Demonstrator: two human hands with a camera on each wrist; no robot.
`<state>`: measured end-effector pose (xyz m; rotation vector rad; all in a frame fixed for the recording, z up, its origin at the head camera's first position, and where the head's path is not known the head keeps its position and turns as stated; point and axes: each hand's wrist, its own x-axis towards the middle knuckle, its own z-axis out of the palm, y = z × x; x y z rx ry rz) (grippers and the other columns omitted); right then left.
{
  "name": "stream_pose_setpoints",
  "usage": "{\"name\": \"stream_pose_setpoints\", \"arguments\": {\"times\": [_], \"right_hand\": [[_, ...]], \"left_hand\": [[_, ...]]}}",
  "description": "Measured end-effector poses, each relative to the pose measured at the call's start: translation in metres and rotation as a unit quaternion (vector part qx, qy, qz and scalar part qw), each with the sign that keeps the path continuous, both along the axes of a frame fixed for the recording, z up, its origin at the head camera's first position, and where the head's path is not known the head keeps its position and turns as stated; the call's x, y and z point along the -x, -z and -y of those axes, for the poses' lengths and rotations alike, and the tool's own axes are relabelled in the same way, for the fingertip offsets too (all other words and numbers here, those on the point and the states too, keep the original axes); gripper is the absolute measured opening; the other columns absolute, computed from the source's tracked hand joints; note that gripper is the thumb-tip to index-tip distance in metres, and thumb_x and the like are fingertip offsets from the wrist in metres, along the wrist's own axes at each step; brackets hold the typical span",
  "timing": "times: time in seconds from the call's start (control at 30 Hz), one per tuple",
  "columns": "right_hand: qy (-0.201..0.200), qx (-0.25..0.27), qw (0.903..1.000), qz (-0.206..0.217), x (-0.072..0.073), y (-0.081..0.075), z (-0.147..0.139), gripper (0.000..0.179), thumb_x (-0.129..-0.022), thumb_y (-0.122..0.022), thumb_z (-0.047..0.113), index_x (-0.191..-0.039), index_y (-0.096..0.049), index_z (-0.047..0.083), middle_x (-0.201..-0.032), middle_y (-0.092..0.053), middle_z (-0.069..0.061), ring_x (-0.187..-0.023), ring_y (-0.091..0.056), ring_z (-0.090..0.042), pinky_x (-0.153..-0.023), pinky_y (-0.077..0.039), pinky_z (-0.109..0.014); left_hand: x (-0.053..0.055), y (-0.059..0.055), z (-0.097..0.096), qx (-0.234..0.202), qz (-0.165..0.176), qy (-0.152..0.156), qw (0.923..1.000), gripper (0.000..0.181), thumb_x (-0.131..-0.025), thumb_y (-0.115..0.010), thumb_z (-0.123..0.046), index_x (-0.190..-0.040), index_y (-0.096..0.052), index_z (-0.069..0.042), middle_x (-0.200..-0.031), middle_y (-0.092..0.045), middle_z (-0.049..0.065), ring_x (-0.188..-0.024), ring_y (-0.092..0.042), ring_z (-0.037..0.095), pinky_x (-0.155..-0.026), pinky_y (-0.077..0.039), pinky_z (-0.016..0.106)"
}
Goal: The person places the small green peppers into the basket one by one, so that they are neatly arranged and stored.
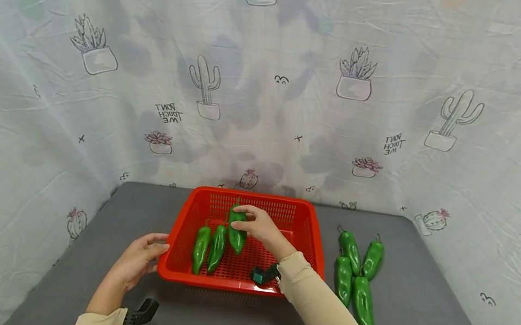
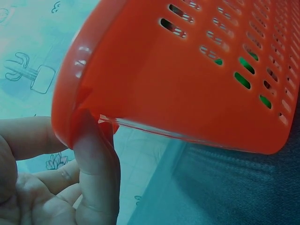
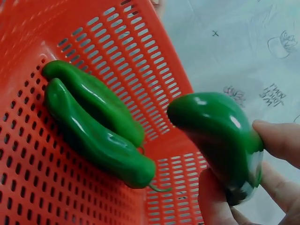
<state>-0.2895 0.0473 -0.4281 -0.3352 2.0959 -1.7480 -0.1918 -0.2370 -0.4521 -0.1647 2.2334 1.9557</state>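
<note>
Above the red basket (image 1: pixel 229 283), the right hand (image 1: pixel 260 225) pinches a green pepper (image 1: pixel 236 236), which lies from the grip toward the basket's left rim, long axis roughly front to back; the left hand (image 1: pixel 139 259) grips that rim.

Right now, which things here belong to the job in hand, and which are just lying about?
Apparently in the job:
- red perforated plastic basket, held by left fingers
- long green pepper in right fingers
- two similar peppers inside it
- four more peppers outside, probably

Just surroundings:
- white cactus-printed cloth backdrop
- flat dark-grey tabletop
</note>
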Motion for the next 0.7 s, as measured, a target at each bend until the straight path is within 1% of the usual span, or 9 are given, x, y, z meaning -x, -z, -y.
{"name": "stream_pose_setpoints", "arguments": {"times": [0.1,0.23,0.4,0.5,0.6,0.67,0.7], "right_hand": [[-0.003,-0.004,0.9998,0.021,0.003,0.003,0.003,0.044,-0.086,-0.07,0.014,-0.128,-0.057,0.011,-0.122,-0.053,-0.017,-0.091,-0.062,-0.02,-0.081,-0.053,-0.041],[-0.008,-0.012,0.9993,0.035,0.008,0.008,0.007,0.043,-0.086,-0.07,0.013,-0.126,-0.058,0.01,-0.121,-0.053,-0.016,-0.088,-0.062,-0.02,-0.077,-0.053,-0.039],[-0.019,-0.036,0.9987,0.032,0.014,0.011,0.013,0.042,-0.085,-0.071,0.013,-0.125,-0.06,0.011,-0.121,-0.054,-0.016,-0.092,-0.063,-0.024,-0.078,-0.054,-0.039],[-0.026,-0.065,0.9973,0.022,0.017,0.014,0.016,0.041,-0.084,-0.072,0.015,-0.123,-0.061,0.011,-0.121,-0.055,-0.014,-0.093,-0.061,-0.021,-0.076,-0.053,-0.037],[-0.035,-0.09,0.9951,0.021,0.018,0.018,0.019,0.04,-0.084,-0.072,0.014,-0.122,-0.062,0.01,-0.118,-0.057,-0.012,-0.085,-0.06,-0.016,-0.07,-0.052,-0.032],[-0.043,-0.1,0.9938,0.019,0.018,0.02,0.022,0.04,-0.084,-0.072,0.013,-0.122,-0.061,0.009,-0.117,-0.058,-0.011,-0.076,-0.056,-0.014,-0.064,-0.048,-0.03],[-0.046,-0.104,0.9934,0.018,0.018,0.021,0.023,0.04,-0.083,-0.072,0.012,-0.122,-0.061,0.008,-0.118,-0.057,-0.012,-0.07,-0.051,-0.013,-0.061,-0.045,-0.029]], "left_hand": [[0.0,0.001,0.001,0.0,-0.003,0.002,1.0,0.048,-0.097,-0.053,-0.015,-0.137,-0.035,0.005,-0.11,-0.064,0.011,-0.086,-0.063,0.014,-0.072,-0.054,0.03],[-0.001,0.0,0.001,-0.001,-0.003,0.004,1.0,0.048,-0.097,-0.053,-0.015,-0.137,-0.035,0.005,-0.11,-0.064,0.011,-0.085,-0.063,0.015,-0.072,-0.054,0.03],[0.0,-0.002,0.001,-0.005,-0.01,0.006,0.9999,0.048,-0.097,-0.052,-0.014,-0.137,-0.034,0.006,-0.108,-0.064,0.011,-0.084,-0.063,0.015,-0.071,-0.054,0.03],[0.0,-0.002,0.001,-0.002,-0.009,0.005,1.0,0.048,-0.097,-0.052,-0.014,-0.137,-0.035,0.005,-0.109,-0.064,0.011,-0.084,-0.064,0.015,-0.071,-0.054,0.03],[0.0,-0.001,0.001,0.002,-0.005,0.008,1.0,0.049,-0.097,-0.052,-0.014,-0.138,-0.034,0.005,-0.112,-0.063,0.012,-0.087,-0.064,0.016,-0.072,-0.054,0.03],[-0.001,0.0,0.001,0.0,-0.004,0.005,1.0,0.048,-0.097,-0.051,-0.014,-0.137,-0.034,0.005,-0.113,-0.063,0.014,-0.089,-0.064,0.017,-0.072,-0.054,0.03],[-0.001,0.0,0.0,-0.001,-0.005,0.006,1.0,0.048,-0.097,-0.051,-0.014,-0.137,-0.034,0.005,-0.113,-0.063,0.015,-0.089,-0.064,0.018,-0.072,-0.054,0.03]]}}
